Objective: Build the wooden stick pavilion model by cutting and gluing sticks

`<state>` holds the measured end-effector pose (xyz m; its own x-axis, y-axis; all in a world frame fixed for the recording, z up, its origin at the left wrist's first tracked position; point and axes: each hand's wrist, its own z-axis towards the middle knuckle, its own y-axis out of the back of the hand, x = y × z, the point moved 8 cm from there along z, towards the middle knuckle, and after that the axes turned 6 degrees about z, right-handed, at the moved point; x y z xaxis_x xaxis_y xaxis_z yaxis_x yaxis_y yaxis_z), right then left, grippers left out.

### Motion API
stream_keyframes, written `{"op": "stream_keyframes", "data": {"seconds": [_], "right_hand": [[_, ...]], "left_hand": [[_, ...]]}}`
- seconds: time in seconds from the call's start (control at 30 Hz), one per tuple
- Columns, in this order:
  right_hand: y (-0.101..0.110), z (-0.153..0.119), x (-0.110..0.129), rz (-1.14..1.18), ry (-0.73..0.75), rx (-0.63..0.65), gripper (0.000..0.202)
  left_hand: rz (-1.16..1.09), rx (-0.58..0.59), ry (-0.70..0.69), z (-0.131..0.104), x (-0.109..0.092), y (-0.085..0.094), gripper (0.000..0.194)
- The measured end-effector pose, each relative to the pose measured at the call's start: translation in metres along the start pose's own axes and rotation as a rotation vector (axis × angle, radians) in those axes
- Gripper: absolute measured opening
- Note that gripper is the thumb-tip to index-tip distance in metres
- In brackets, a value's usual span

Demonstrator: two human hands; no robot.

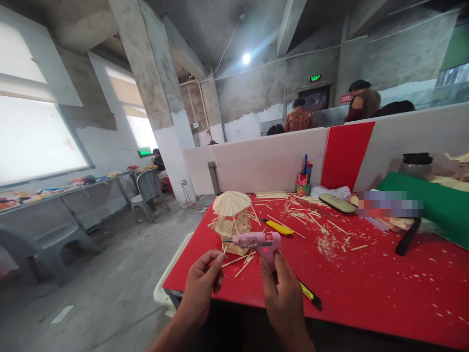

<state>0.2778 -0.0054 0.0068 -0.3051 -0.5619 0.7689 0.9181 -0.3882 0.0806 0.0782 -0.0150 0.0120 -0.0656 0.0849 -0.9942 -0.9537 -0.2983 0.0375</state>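
Observation:
My right hand (282, 293) is wrapped round the handle of a pink glue gun (258, 240), whose metal nozzle points left. Close to that nozzle, my left hand (203, 274) pinches a short wooden stick (224, 250) between thumb and fingers. Whether the nozzle touches the stick I cannot tell. Behind the gun stands a small round pavilion model (232, 205) built of thin sticks, with a cone-shaped roof; the gun hides part of its base. Several loose sticks (245, 264) lie on the red tabletop (351, 298) between my hands and the model.
A yellow utility knife (279, 228) lies beyond the gun, and a second cutter (310, 295) near the table's front edge. Stick offcuts (302, 212) litter the back. A pen holder (303, 183), a glasses case (337, 203) and a green board (428, 208) stand or lie farther off. Other people are in the background.

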Motion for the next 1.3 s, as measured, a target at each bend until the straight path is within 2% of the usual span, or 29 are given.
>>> {"op": "stream_keyframes", "data": {"seconds": [0.23,0.6,1.03,1.3], "right_hand": [[-0.002,-0.003,0.012,-0.057,0.105,-0.011,0.038],[0.001,0.001,0.007,0.020,0.019,0.022,0.035],[-0.002,-0.001,0.007,0.024,0.064,0.048,0.034],[0.002,0.000,0.011,0.005,0.106,-0.001,0.031]], "left_hand": [[-0.004,0.031,-0.020,-0.001,-0.002,-0.003,0.036],[-0.003,0.037,-0.001,0.000,-0.003,-0.007,0.037],[0.004,0.020,-0.002,-0.001,-0.004,-0.006,0.037],[0.010,0.024,-0.007,0.000,-0.006,-0.009,0.041]]}}
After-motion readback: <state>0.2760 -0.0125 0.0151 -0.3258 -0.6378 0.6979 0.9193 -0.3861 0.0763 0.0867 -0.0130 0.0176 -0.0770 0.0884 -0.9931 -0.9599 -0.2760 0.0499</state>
